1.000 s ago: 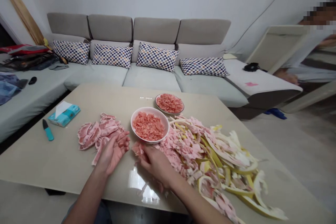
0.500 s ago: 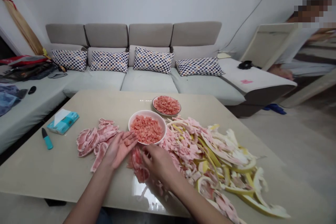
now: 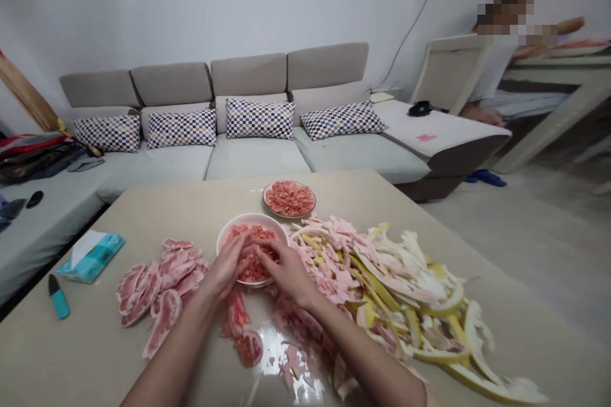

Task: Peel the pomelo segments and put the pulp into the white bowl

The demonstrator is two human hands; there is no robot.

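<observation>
Above a white bowl (image 3: 222,247) of loose pink pomelo pulp, both hands come together. My left hand (image 3: 232,262), fingers stretched out and slightly bent, reaches over the bowl's left side. Close to its fingertips is my right hand (image 3: 287,269), with thumb and fingers apart over the pulp. I cannot tell whether small bits of pulp cling to the fingers. Peeled pomelo membrane (image 3: 237,313) lies on the table just below the bowl. To the left is a pile of pomelo segments (image 3: 153,286) in their skins. Pink pith and yellow-white peel (image 3: 382,292) are heaped to the right.
Behind the bowl stands a plate of pulp (image 3: 289,198). A tissue pack (image 3: 93,257) and a knife with a turquoise handle (image 3: 58,299) lie at the table's left. A sofa (image 3: 252,159) stands behind the table. A person (image 3: 496,76) sits at the far right.
Both hands have moved from the near side of the bowl to above it. The right hand has let go of the pomelo membrane, now on the table. The view has tilted up and turned right.
</observation>
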